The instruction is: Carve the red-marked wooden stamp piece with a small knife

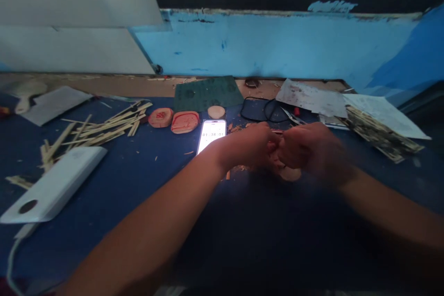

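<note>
Both hands are closed and meet knuckle to knuckle, the left hand point(244, 145) and the blurred right hand point(312, 150) curled together over the near middle of the blue work mat point(114, 222); whatever they pinch, if anything, is hidden. A pale wooden disc point(290, 174) lies just under them, partly covered, with wood shavings point(239, 168) scattered about.

Far left, a pale wooden paddle point(26, 95) lies beside a grey sheet point(55, 104). Nearer, a white power bank point(52, 184) with a white cable point(12, 254) rests by a heap of thin wooden sticks point(100, 127). Right of the sticks sit two wooden discs with red markings point(160, 117) point(185, 122) and a plain disc point(216, 112). A lit phone point(211, 136) just beyond the left hand reads 01:38:01. Behind it lies green sandpaper point(208, 93). A black cord point(263, 110) and a small red-handled tool point(293, 114) sit just past the hands. Far right, stained paper point(312, 97) and a white sheet point(385, 115) lie under and beside a stack of printed strips point(379, 133), below a chipped blue wall point(277, 41).
</note>
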`<control>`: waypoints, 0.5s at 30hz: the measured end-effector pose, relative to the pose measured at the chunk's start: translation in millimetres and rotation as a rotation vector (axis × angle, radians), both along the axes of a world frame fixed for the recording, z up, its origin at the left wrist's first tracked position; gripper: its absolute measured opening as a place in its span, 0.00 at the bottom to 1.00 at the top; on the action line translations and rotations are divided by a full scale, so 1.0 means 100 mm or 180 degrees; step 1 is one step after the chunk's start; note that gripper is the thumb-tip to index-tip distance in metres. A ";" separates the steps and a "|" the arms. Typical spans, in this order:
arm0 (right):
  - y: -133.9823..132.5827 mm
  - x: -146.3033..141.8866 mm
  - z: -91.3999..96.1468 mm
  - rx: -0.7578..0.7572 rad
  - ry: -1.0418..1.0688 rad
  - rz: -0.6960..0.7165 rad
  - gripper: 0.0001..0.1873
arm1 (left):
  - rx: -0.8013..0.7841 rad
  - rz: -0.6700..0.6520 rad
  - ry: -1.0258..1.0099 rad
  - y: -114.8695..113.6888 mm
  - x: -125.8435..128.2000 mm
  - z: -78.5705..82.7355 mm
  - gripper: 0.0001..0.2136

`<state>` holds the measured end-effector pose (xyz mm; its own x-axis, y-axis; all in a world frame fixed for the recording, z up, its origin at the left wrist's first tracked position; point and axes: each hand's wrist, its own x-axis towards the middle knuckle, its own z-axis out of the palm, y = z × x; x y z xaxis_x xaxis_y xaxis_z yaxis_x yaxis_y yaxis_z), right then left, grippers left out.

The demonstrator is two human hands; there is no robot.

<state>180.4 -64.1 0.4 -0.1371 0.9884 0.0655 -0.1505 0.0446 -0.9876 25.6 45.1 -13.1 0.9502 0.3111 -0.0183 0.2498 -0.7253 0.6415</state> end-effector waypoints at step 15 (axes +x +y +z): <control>-0.03 -0.02 0.01 0.0160 -0.0300 0.0077 0.28 | -0.0038 0.0031 0.0053 0.00 -0.01 0.03 0.13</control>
<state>178.3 -67.1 1.1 -0.1689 0.9805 0.1007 -0.0586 0.0920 -0.9940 24.4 45.4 -10.1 0.9466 0.3201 -0.0377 0.2675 -0.7151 0.6458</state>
